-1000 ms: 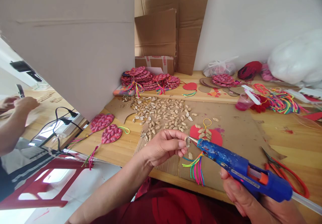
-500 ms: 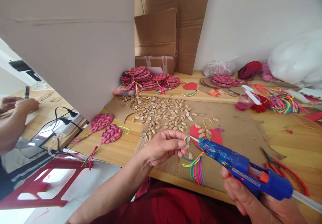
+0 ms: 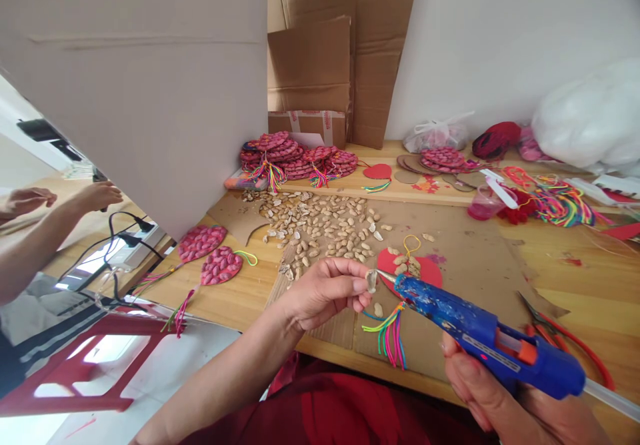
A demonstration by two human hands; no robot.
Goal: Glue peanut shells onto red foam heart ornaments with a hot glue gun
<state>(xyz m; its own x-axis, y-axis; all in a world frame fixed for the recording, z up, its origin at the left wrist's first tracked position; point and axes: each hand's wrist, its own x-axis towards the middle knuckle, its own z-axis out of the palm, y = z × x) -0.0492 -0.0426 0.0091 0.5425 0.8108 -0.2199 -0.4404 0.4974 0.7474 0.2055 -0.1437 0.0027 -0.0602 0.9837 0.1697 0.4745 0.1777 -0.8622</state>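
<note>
Between the thumb and fingers of my left hand (image 3: 327, 295) is a peanut shell half (image 3: 371, 280), its hollow side turned toward the right. My right hand (image 3: 505, 392) is wrapped round a blue hot glue gun (image 3: 460, 312) with a clear glue stick (image 3: 610, 402) out of its back end. The gun's metal nozzle (image 3: 386, 276) points left and is at the shell's edge; whether they touch I cannot tell. Behind the nozzle lies a red paper heart (image 3: 431, 273) with several peanut shells (image 3: 401, 262) on it, a yellow loop on top and a colourful tassel (image 3: 393, 342) below.
Loose peanuts (image 3: 340, 222) spread over the cardboard sheet (image 3: 475, 245). Two pink shell-covered hearts (image 3: 221, 266) lie left, and more are stacked (image 3: 295, 158) at the back. Red-handled scissors (image 3: 575, 338) lie right. A power strip (image 3: 133, 248) and a co-worker's hands (image 3: 95, 197) are far left.
My hands, the shell and the glue gun have barely moved; the gun has shifted very slightly. At the far left, the co-worker's hands have moved apart, one going right.
</note>
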